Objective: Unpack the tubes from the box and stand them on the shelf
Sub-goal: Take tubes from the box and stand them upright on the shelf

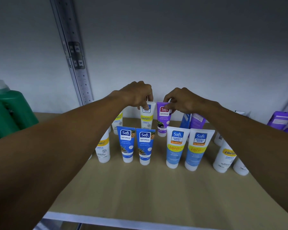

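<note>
Beige board makes up the shelf [140,188], and tubes stand on it cap-down in loose rows. Nearest are 2 blue tubes [136,145] side by side left of centre and 2 pale blue tubes [184,148] just right of them, with a gap between the pairs. White tubes with yellow bands stand further left [104,150] and at the right [224,156], partly hidden by the forearms. Behind the right pair, a blue box and a purple pack [192,121] sit near the back wall, half covered by the right wrist. Green bottles [5,112] fill the far left beside a perforated metal upright [78,67], and a purple pack [283,120] lies at the far right. In the far row, the left hand [136,95] pinches the top of a white tube [146,118] between thumb and fingers, closed on its crimped end. Just right of it, the right hand [183,101] pinches the top of a purple tube [163,122] the same way. These 2 tubes stand upright, close together but apart. Bare board runs wide from the front row to the near white edge [106,218].
</note>
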